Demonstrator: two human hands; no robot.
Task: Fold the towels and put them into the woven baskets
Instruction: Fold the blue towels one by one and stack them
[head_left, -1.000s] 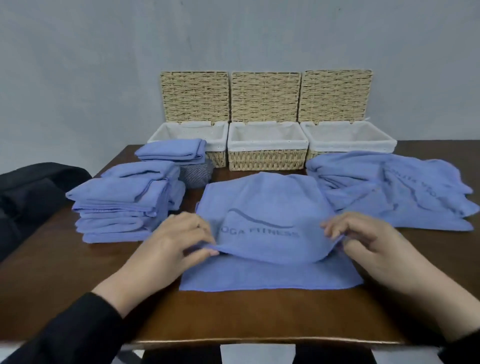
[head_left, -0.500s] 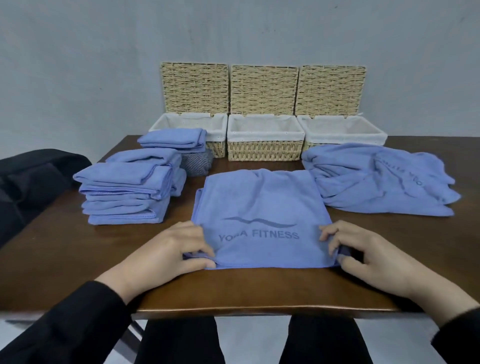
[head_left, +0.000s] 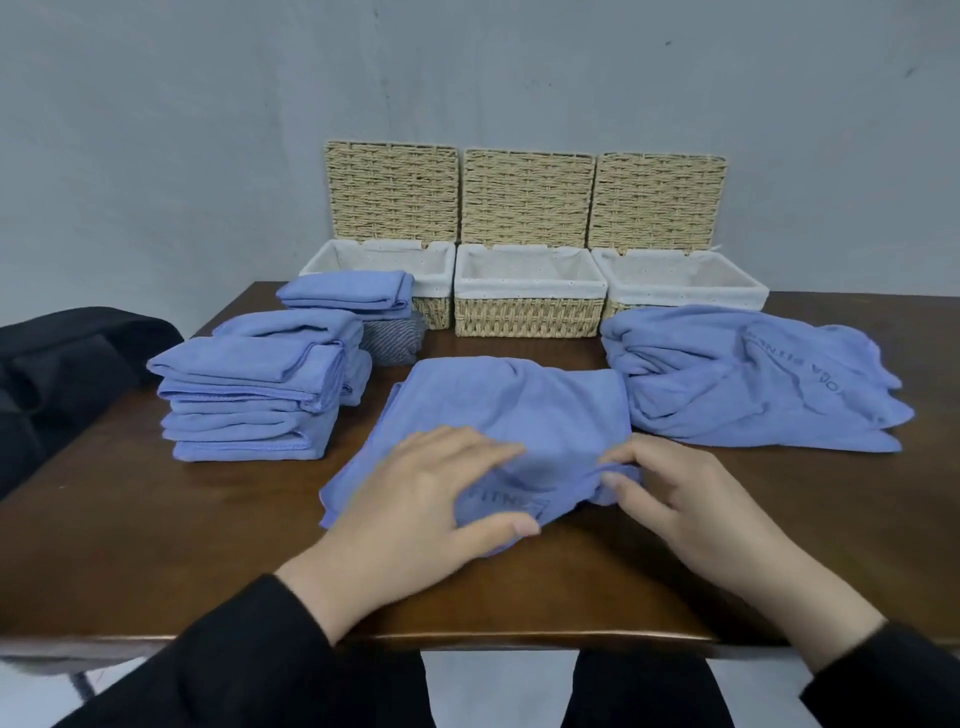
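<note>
We see a blue towel (head_left: 514, 415) lying on the brown wooden table (head_left: 130, 530), straight in front of the person and between both hands. Its near edge is bunched and lifted, so only the letters "FITN" of its print show; the rest of the wording is hidden in the fold and under the hands.

The left hand (head_left: 415, 509) lies over the towel's near left part, fingers spread on top and thumb curled under a raised flap, so it grips the cloth. The right hand (head_left: 675, 499) pinches the towel's near right corner between thumb and fingertips; the corner itself is mostly covered by those fingers.

To the left stands a stack of folded towels (head_left: 254, 395), with a second, smaller folded pile (head_left: 353, 293) behind it. That smaller pile rests on a grey striped object (head_left: 392, 340) which we cannot identify, as most of it is covered. On the right lies a loose heap of unfolded towels (head_left: 748, 384), its lettering upside down and only partly readable.

At the back of the table three woven baskets stand side by side with lids raised: the left basket (head_left: 436, 270), partly hidden by the folded pile, the middle basket (head_left: 530, 312) and the right basket (head_left: 727, 293), its front covered by the heap. A dark garment (head_left: 62, 358) is cut off at the left edge.
</note>
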